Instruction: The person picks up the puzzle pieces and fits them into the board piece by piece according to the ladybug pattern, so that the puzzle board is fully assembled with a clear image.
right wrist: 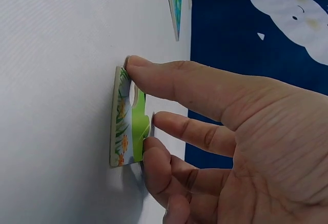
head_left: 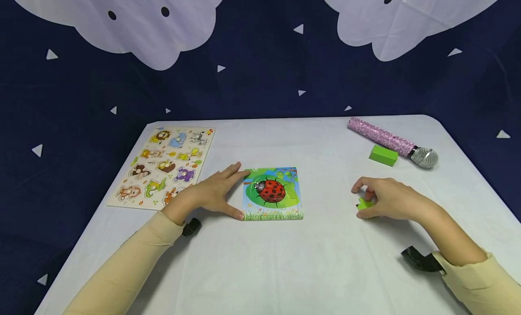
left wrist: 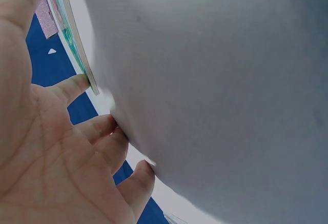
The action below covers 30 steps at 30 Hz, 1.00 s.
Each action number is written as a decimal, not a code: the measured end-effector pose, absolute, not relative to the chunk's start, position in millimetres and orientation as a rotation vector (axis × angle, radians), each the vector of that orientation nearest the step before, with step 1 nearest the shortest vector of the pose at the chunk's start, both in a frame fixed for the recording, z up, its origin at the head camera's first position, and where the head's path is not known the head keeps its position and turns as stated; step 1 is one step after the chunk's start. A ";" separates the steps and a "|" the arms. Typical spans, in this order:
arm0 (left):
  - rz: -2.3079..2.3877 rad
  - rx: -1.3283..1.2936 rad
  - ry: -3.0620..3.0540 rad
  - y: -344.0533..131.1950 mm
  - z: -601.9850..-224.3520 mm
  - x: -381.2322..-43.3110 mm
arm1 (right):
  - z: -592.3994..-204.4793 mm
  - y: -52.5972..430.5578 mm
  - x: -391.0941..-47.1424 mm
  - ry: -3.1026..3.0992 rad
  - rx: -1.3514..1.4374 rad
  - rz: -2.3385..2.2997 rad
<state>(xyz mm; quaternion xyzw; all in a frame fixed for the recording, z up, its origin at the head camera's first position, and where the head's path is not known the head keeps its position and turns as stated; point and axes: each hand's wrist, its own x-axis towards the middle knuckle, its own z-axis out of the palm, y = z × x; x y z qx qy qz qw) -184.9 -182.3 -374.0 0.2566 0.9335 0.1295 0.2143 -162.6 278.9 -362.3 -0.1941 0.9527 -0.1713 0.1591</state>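
A square ladybug jigsaw puzzle (head_left: 272, 191) lies flat near the middle of the white table. My left hand (head_left: 215, 190) is spread at its left side, with thumb and index fingertip touching the edge near the lower and upper corners. In the left wrist view the puzzle (left wrist: 77, 44) shows edge-on beside a fingertip. Right of the puzzle, my right hand (head_left: 392, 199) pinches a small jigsaw piece (head_left: 364, 204) between thumb and curled fingers. The right wrist view shows grass, orange flowers and bright green on this piece (right wrist: 123, 131); the fingers partly cover it.
A board of animal pictures (head_left: 163, 168) lies at the left, partly behind the left hand. Beyond the right hand are a green block (head_left: 383, 155) and a pink glittery microphone (head_left: 382, 137). A dark blue cloth with clouds (head_left: 260, 88) hangs behind the table (head_left: 252, 265).
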 end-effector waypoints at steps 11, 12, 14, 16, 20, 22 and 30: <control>0.369 0.714 2.592 -182.9 -372.2 -185.1 | -358.5 284.4 -155.1 2.724 -0.442 -0.390; 0.370 0.715 2.593 -182.9 -371.9 -185.1 | -358.6 284.9 -154.4 2.718 -0.437 -0.395; 0.372 0.717 2.594 -183.2 -372.0 -185.1 | -358.9 285.1 -153.6 2.713 -0.437 -0.405; 0.375 0.720 2.593 -183.4 -372.6 -185.1 | -359.5 284.4 -153.4 2.713 -0.445 -0.417; 0.378 0.716 2.593 -183.7 -372.9 -185.3 | -360.8 283.5 -154.4 2.722 -0.466 -0.429; 0.379 0.714 2.594 -183.6 -373.0 -185.3 | -362.0 284.3 -154.9 2.732 -0.494 -0.438; 0.387 0.707 2.591 -182.7 -373.8 -184.2 | -365.6 298.4 -154.2 2.707 -0.682 -0.575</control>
